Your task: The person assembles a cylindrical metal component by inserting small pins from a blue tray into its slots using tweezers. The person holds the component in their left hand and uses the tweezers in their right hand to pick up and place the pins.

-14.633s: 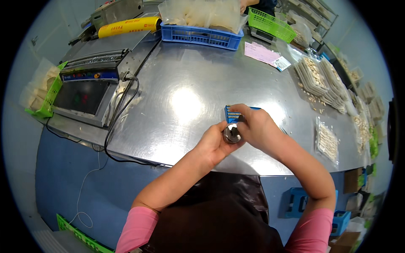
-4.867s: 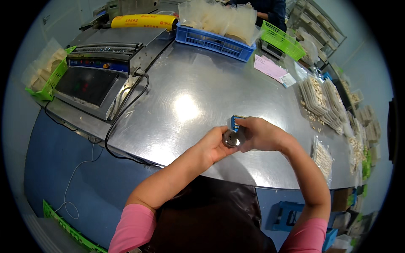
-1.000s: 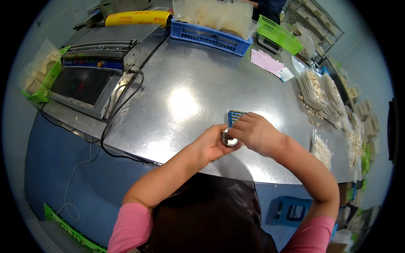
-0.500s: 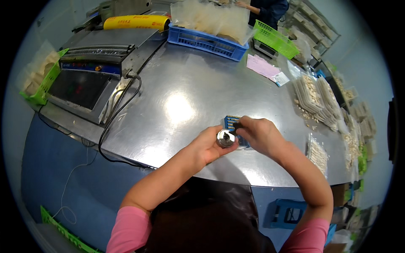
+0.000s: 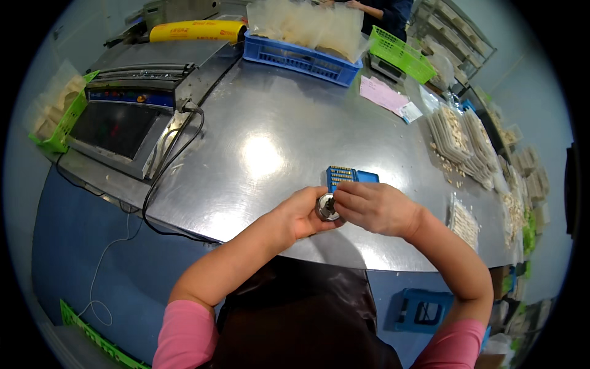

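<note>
A round silvery metal piece (image 5: pixel 324 214) with a hollow face sits in my left hand (image 5: pixel 300 213), the fingers wrapped around it. Over its opening, my right hand (image 5: pixel 384 210) has its fingertips pinched on a small dark tool (image 5: pixel 330 203), whose end meets the hollow. What kind of tool it is stays mostly hidden by the fingers. Just beyond both hands lies an open blue case (image 5: pixel 332 177) on the steel table (image 5: pixel 289 129). Rows of small brass-coloured pieces (image 5: pixel 341 172) fill its left half, and its blue lid (image 5: pixel 367 176) is folded out to the right.
A sealing machine (image 5: pixel 123 123) with a black cable (image 5: pixel 150 203) stands at left. At the back are a blue crate (image 5: pixel 301 60) of filled bags and a green basket (image 5: pixel 402 55). Packed trays (image 5: pixel 452 135) and a clear bag (image 5: pixel 462 224) lie right. Another person (image 5: pixel 387 15) stands beyond.
My right hand has moved left and toward me, bringing the dark tool from beside the metal piece onto its opening. More of the blue case and its lid now shows.
</note>
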### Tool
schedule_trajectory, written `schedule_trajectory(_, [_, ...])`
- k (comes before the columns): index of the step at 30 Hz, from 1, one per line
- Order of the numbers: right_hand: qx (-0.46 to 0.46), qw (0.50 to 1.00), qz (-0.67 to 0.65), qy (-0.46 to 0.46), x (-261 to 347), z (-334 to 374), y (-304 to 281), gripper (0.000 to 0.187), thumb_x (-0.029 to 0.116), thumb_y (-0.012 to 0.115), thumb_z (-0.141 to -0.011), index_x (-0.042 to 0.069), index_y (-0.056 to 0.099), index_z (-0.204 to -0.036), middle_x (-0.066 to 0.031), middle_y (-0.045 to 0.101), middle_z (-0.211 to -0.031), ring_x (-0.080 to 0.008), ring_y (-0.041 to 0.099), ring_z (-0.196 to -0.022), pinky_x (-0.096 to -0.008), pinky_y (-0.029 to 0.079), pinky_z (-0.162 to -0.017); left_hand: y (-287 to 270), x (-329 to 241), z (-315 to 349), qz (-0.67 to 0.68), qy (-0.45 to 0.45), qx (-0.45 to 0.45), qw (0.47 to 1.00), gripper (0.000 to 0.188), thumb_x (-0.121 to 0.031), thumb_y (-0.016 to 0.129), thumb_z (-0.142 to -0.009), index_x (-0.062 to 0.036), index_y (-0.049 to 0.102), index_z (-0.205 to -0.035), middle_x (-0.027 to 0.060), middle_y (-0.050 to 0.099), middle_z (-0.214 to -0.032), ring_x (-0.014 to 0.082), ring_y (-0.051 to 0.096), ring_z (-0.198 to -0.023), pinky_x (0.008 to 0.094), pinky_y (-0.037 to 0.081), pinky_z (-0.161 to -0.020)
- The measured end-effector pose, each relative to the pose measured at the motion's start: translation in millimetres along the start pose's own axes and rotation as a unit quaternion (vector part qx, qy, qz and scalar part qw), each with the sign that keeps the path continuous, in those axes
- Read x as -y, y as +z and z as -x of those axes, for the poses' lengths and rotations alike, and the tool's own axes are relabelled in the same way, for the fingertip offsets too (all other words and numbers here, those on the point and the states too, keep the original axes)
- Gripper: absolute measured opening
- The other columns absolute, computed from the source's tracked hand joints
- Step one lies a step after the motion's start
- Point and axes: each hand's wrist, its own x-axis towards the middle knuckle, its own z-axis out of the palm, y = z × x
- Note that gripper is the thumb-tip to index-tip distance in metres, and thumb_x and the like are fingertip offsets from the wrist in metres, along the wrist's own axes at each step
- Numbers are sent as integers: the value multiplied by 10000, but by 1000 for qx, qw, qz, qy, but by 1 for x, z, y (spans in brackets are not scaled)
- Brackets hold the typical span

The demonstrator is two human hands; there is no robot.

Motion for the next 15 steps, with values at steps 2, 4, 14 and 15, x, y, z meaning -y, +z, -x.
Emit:
schedule_trajectory(2, [-3,1000,-2,-10,-2,-1,-1,236,82,631,-677,-5,632,-897,-121,584,-1068,-265,572,-1062,-329,531,-835,0,0,-1,-15,-10,-2,1000,250,-175,390,-973,-24,524,-1120,104,618,-998,192,630,-898,400,552,-829])
schedule_trajectory(4, [0,1000,-12,-4,-2,3,3,231,79,629,-681,-9,632,-894,-125,582,-1076,-267,571,-1069,-329,535,-827,0,1,0,-25,-19,3,999,247,-174,385,-974,-26,524,-1117,105,618,-1000,192,632,-895,402,552,-831])
schedule_trajectory(14, [16,999,-30,-19,-6,4,3,242,90,618,-710,5,629,-936,-123,592,-1109,-269,572,-1097,-332,538,-831,-7,2,-10,6,-23,18,1000,254,-179,374,-985,-23,501,-1139,100,605,-1019,197,634,-877,411,552,-836])
schedule_trajectory(15, [14,999,-34,-18,-7,3,2,248,99,624,-699,-2,632,-926,-127,590,-1104,-264,572,-1088,-338,536,-837,-5,2,-9,4,-19,15,1000,249,-178,378,-984,-22,500,-1135,100,603,-1018,195,632,-875,410,553,-832])
